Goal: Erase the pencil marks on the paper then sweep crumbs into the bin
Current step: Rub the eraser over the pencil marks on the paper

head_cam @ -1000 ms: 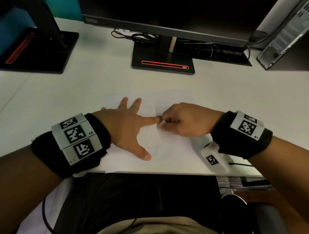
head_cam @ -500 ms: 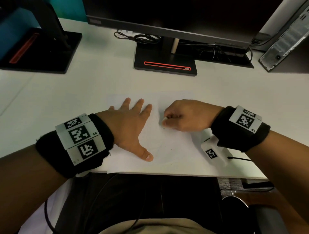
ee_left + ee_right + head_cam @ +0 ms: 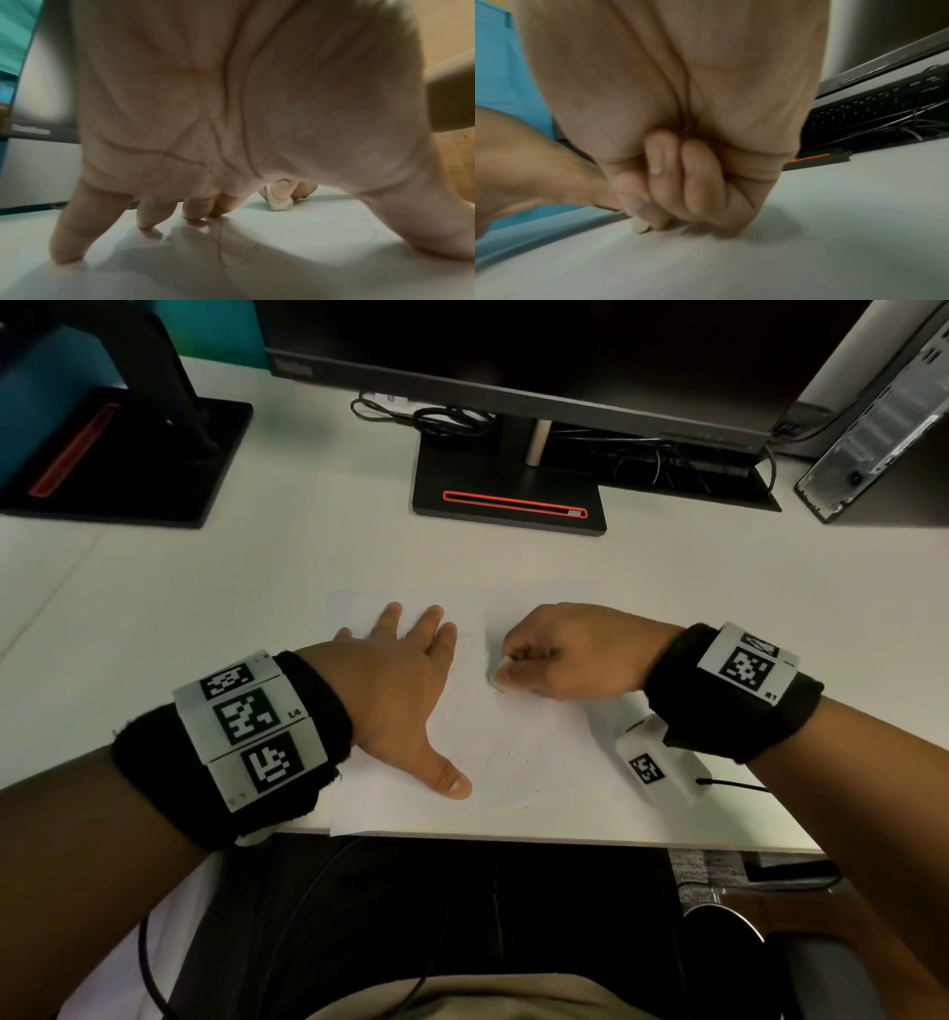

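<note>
Paper: a white sheet of paper (image 3: 539, 747) lies flat at the near edge of the white counter (image 3: 205, 608), faint pencil marks (image 3: 226, 243) curving across it.
Left hand: the left hand (image 3: 395, 690) presses palm-down on the sheet's left part, its grip apart, fingers straight and thumb splayed toward the near edge.
Right hand: the right hand (image 3: 570, 652) pinches a small pale eraser (image 3: 280, 204), its grip clamped on it, the eraser's lower end touching the sheet just beside the left fingertips.
Background: a dark monitor (image 3: 513, 351) stands on a black base (image 3: 508, 490) with tangled cables (image 3: 441, 421) at the far side.
</note>
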Motion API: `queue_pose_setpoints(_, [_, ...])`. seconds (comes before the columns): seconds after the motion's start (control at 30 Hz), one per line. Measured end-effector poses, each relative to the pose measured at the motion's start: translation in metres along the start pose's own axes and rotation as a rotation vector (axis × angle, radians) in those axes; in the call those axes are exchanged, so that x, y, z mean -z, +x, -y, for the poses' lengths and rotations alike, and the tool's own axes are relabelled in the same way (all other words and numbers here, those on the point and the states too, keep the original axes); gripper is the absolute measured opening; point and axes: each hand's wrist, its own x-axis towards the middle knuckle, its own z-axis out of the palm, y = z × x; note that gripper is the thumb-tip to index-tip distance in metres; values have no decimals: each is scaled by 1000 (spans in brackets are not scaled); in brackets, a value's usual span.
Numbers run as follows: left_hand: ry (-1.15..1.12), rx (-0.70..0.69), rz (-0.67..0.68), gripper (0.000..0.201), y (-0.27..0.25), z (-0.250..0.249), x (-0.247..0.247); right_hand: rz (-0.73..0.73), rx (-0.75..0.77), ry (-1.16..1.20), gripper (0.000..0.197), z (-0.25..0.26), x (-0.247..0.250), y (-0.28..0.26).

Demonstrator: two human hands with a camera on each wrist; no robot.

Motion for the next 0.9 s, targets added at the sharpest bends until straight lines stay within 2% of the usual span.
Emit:
queue_pose_setpoints(0.13, [2, 4, 7, 153, 1, 0, 1, 80, 27, 36, 39, 3, -5, -1])
queue_pose_setpoints(0.27, [6, 9, 6, 153, 0, -1, 1, -18, -9, 12, 39, 0, 2, 5])
queue_pose_setpoints(0.4, [3, 13, 13, 153, 0, -1, 1, 82, 21, 37, 39, 3, -2, 4])
queue_pose_setpoints(0.53, [11, 12, 0, 153, 0, -1, 1, -31, -3, -9, 39, -1, 3, 9])
queue_pose_setpoints(0.67, [10, 13, 3, 153, 1, -1, 1, 76, 22, 27, 39, 3, -2, 6])
queue_pose_setpoints(0.8, [11, 12, 7, 153, 0, -2, 1, -38, -2, -27, 42, 2, 3, 13])
queue_pose_setpoints(0.9, [8, 17, 6, 153, 1, -1, 0, 75, 37, -17, 41, 9, -3, 10])
